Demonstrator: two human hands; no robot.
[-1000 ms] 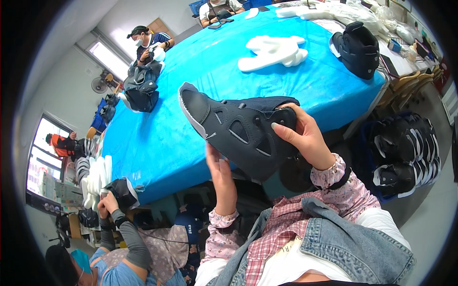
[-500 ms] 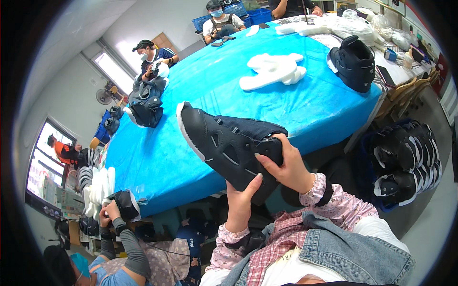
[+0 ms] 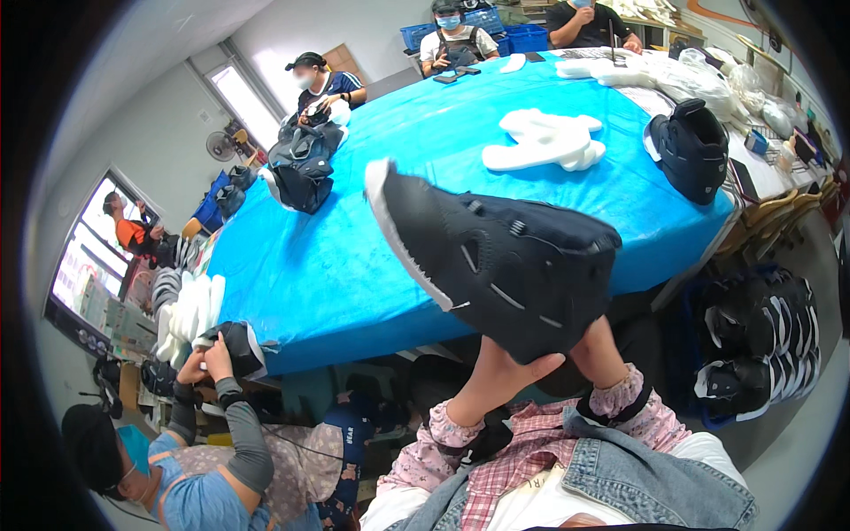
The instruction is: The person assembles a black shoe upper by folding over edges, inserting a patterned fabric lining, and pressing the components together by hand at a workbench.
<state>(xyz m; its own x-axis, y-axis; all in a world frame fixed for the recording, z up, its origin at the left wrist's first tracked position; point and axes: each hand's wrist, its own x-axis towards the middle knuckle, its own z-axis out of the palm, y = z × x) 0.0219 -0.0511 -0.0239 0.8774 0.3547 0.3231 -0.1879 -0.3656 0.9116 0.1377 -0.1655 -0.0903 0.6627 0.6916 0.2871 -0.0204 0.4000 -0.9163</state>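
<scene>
A black shoe upper [image 3: 522, 265] with a white, rough lower edge is held in the air over the near edge of the table, its toe pointing up and to the left. My left hand [image 3: 503, 375] is closed on its underside, thumb along the bottom and fingers out of sight. At the heel end my right hand [image 3: 599, 352] holds the upper from below. The shoe hides the fingers of that hand.
White foam-like pieces [image 3: 544, 142] and another black upper [image 3: 691, 150] lie on the blue-covered table [image 3: 398, 265]. A crate of black uppers [image 3: 753, 345] stands at the right. On the left, a co-worker [image 3: 221, 425] handles a dark shoe; other people sit farther along the table.
The upper has turned and tilted in my hands, coming up closer to the camera. My right hand has moved from its side to beneath the heel. The view has shifted left.
</scene>
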